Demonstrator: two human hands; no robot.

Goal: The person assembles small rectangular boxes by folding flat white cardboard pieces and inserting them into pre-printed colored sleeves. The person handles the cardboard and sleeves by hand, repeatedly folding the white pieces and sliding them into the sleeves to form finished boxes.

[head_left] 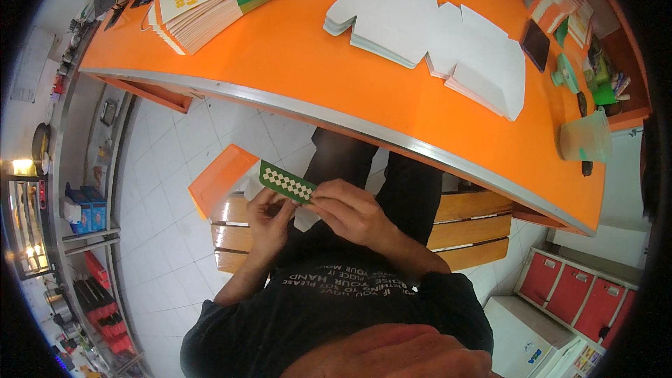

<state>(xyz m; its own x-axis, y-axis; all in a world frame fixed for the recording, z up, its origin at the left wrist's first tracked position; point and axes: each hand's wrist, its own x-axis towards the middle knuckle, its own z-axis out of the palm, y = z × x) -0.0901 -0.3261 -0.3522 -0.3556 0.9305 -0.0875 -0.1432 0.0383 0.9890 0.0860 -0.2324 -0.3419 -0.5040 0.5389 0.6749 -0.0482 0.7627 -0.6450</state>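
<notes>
Over my lap, both hands hold a partly folded paper box (287, 183). One panel is green with a cream diamond pattern; a wider orange panel (222, 178) slants out to the left, and some white inner side shows between. My left hand (269, 218) is closed on its lower edge, with thumb and fingertips together. My right hand (350, 210) pinches the right end of the green panel. The fingertips are partly hidden behind the card.
On the orange table (294, 77) lie flat white box blanks (420, 28) in a stack. A pile of folded cartons (203, 17) stands at the far left. To the right are a dark phone (535, 45) and a translucent tub (584, 136). A slatted wooden bench (469, 220) is beneath me.
</notes>
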